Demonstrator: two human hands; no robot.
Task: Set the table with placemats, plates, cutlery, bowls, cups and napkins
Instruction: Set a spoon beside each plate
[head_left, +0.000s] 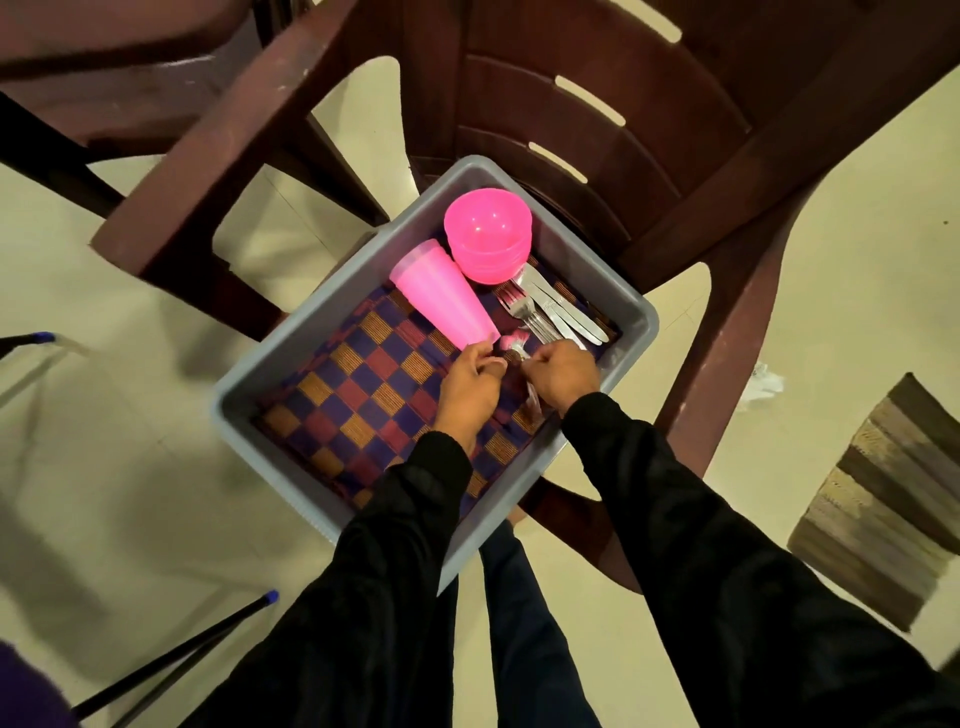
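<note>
Fingers of both hands were curled at the handle ends of the cutlery (540, 312), though whether the left hand (470, 384) or right hand (563, 376) actually pinched a piece could not be told. Forks and knives lay with their long axis running from five toward eleven o'clock, just beyond the right hand, which was nearer. Bin (641, 306) wall crowded the three o'clock side; open placemat (353, 384) lay toward eight. Cups (441, 296) and bowls (488, 236) sat at twelve

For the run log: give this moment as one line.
stage: fetching cutlery | left hand: on spoons | right hand: on cutlery | grey tub on chair: pink cups, pink bowls, checked placemats
</note>
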